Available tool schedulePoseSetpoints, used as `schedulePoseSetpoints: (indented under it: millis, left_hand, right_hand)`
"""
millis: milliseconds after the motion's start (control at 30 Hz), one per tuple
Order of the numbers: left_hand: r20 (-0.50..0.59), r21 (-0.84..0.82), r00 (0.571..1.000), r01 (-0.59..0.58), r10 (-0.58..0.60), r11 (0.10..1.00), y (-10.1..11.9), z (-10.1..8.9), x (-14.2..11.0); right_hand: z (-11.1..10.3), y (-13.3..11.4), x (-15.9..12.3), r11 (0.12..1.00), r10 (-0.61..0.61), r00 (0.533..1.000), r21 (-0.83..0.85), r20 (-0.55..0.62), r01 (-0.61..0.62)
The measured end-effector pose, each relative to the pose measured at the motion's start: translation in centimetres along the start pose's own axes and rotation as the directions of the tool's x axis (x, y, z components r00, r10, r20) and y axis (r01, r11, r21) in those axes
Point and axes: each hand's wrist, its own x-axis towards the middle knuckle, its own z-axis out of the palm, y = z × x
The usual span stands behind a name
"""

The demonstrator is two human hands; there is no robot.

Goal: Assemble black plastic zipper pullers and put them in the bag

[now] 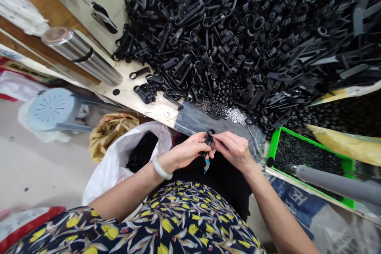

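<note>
My left hand [190, 150] grips a small black plastic part [208, 138], long and narrow, upright between thumb and fingers. At the part's right side, my right hand [233, 149] is closed in a pinch; its fingertips hide whatever they hold. A teal-coloured tip [206, 165] shows just below the part, and I cannot make out what it belongs to. In front of both hands, at the bench edge, lie a small heap of silver pins [235, 115] and small black round pieces [212, 109].
A large pile of black plastic parts [208, 27] covers the bench. At right stands a green tray [275, 145] of small black pieces, with a grey-handled tool [333, 180] across it. A white sack [108, 166], a blue stool [52, 107] and a steel flask [83, 55] are at left.
</note>
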Motion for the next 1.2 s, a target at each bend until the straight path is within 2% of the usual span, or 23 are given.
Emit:
schedulePoseSetpoints:
  millis: [200, 400, 500, 667, 767, 967, 1200]
  left_hand:
    - [-0.026, 0.041, 1.0, -0.005, 0.006, 0.999, -0.2, 0.0, 0.2]
    - [-0.014, 0.13, 0.999, -0.042, 0.044, 0.991, -0.9, -0.3, 0.4]
    - [-0.042, 0.209, 0.996, -0.068, 0.078, 0.976, -1.6, -0.4, 0.8]
    - [-0.111, 0.442, 0.98, -0.102, 0.168, 0.891, -2.3, -0.6, 1.4]
    - [-0.115, 0.546, 0.967, -0.13, 0.228, 0.828, -2.2, -0.7, 1.6]
    - [-0.079, 0.565, 0.968, -0.153, 0.237, 0.811, -2.4, -1.0, 2.0]
    - [-0.109, 0.646, 0.967, -0.108, 0.231, 0.756, -1.4, -0.5, 1.5]
  right_hand:
    - [0.0, 0.2, -0.5, 1.0, -0.002, 0.997, 0.03, 0.078, 0.0]
    - [0.0, -0.2, -0.3, 0.986, 0.091, 0.994, 0.135, 0.055, -0.097]
    - [0.0, -0.5, -0.2, 0.981, 0.113, 0.992, 0.151, 0.062, -0.121]
    - [0.1, -0.5, 0.0, 0.976, 0.16, 0.981, 0.131, 0.112, -0.174]
    - [-0.2, -0.4, 0.3, 0.971, 0.187, 0.969, 0.118, 0.161, -0.207]
    - [-1.0, -0.4, 1.4, 0.959, 0.225, 0.937, 0.112, 0.267, -0.262]
    - [-1.5, -0.6, 2.0, 0.967, 0.24, 0.898, -0.014, 0.369, -0.253]
